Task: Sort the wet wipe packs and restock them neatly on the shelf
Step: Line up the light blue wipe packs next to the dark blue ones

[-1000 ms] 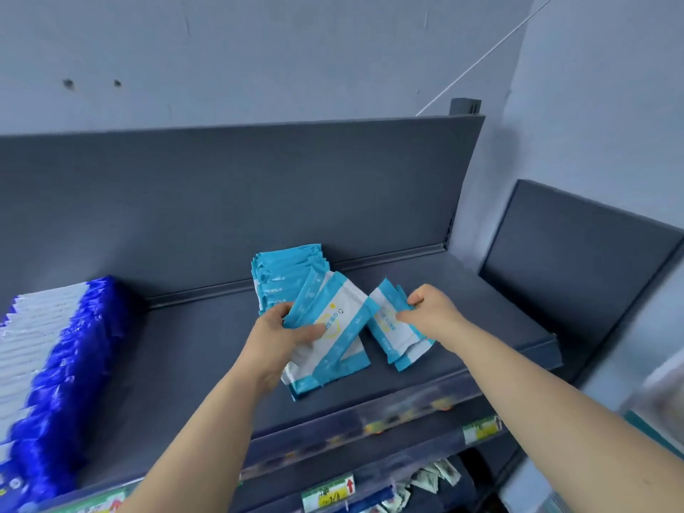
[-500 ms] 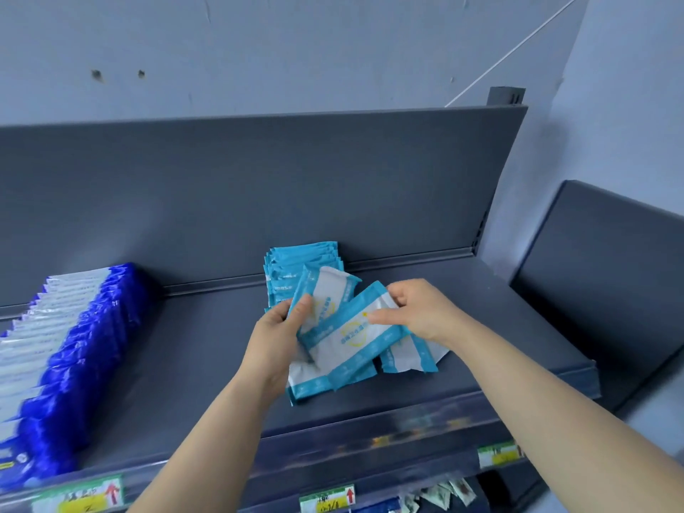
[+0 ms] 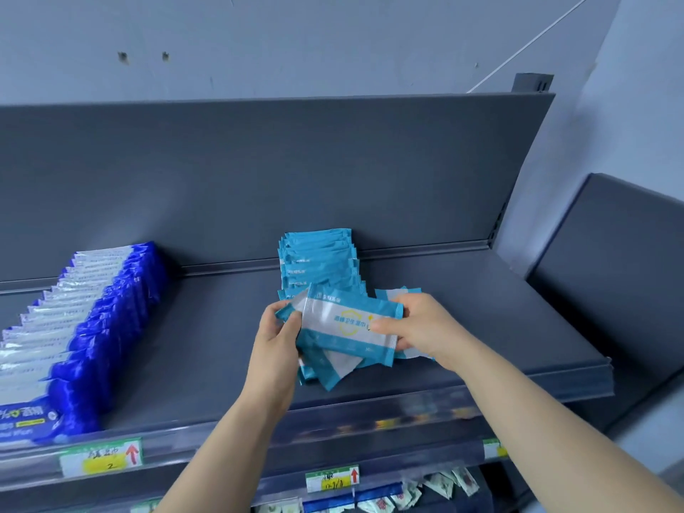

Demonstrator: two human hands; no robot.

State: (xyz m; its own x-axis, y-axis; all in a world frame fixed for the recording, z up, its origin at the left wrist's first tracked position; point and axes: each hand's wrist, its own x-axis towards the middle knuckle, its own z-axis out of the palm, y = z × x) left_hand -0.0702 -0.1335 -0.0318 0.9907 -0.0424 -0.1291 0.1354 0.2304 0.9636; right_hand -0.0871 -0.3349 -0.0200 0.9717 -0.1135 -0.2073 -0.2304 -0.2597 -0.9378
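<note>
Teal pack (image 3: 348, 323) was held flat above loose packs (image 3: 335, 368) near shelf (image 3: 499, 320) front edge; left hand (image 3: 275, 340) and right hand (image 3: 418, 327) each had a pinching grip on one end. Judged best: square it, stand it against back row (image 3: 318, 261), edges aligned.

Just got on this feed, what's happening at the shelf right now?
A person is tidying wet wipes on a grey shelf. The left hand and right hand grip opposite ends of a loose bunch of light blue packs, apparently squaring them up low over the shelf board. Behind the bunch, a row of matching packs stands against the back panel. A long row of dark blue packs fills the left side.
</note>
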